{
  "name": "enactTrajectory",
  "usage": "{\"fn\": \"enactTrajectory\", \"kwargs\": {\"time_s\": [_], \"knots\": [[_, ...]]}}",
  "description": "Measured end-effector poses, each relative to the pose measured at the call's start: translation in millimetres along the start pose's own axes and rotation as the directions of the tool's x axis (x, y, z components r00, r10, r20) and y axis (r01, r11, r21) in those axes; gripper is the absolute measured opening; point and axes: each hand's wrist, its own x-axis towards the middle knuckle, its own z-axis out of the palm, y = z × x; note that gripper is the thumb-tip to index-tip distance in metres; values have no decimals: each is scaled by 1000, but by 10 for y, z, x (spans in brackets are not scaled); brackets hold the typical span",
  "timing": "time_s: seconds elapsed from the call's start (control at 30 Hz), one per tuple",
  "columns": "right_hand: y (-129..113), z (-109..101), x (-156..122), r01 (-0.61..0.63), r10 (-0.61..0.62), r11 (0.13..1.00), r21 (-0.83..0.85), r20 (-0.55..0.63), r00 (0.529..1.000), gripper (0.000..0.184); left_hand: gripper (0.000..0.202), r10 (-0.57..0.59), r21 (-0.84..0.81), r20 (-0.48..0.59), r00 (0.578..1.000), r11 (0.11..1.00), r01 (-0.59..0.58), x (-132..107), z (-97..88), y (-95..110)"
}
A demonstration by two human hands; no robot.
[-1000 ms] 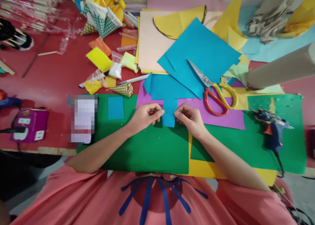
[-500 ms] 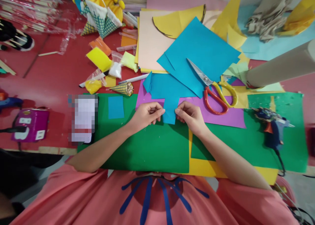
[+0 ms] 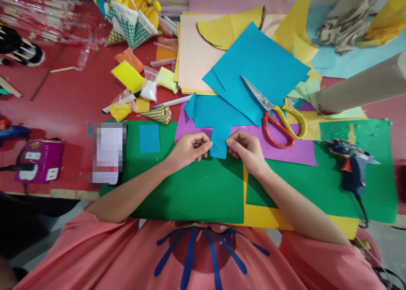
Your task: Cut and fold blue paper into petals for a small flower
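Observation:
My left hand (image 3: 189, 148) and my right hand (image 3: 245, 149) both pinch the side edges of a small blue paper piece (image 3: 219, 142) over the green sheet (image 3: 196, 188). The fingers of each hand are curled shut on the paper. The piece hangs down from a larger cut blue sheet (image 3: 218, 112) that lies on a purple sheet (image 3: 285, 150). A small blue square (image 3: 149, 138) rests on the green sheet to the left of my left hand.
Red-and-yellow scissors (image 3: 275, 116) lie on a big blue sheet (image 3: 260, 65) just beyond my right hand. A blue glue gun (image 3: 350, 165) sits at the right. A cardboard tube (image 3: 361, 89), paper stacks, small bags and a purple power strip (image 3: 39, 161) surround the work area.
The small blue piece has been drawn slightly up and shows shorter between my fingers. Both hands stay almost in place.

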Motion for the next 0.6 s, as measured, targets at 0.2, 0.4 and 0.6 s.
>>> {"fn": "enactTrajectory", "kwargs": {"time_s": [0.2,0.4,0.6], "knots": [[-15,-3,20,-23,24,1000,16,-38,999,31,21,2,9,13,1000,1000,-2,-13,12,-11],[-4,-14,25,-36,37,999,29,-36,999,31,23,-38,-35,75,996,999,41,-4,-5,-1],[2,-24,36,-40,41,998,41,-48,998,32,27,-67,-68,124,990,995,76,-3,7,17]]}}
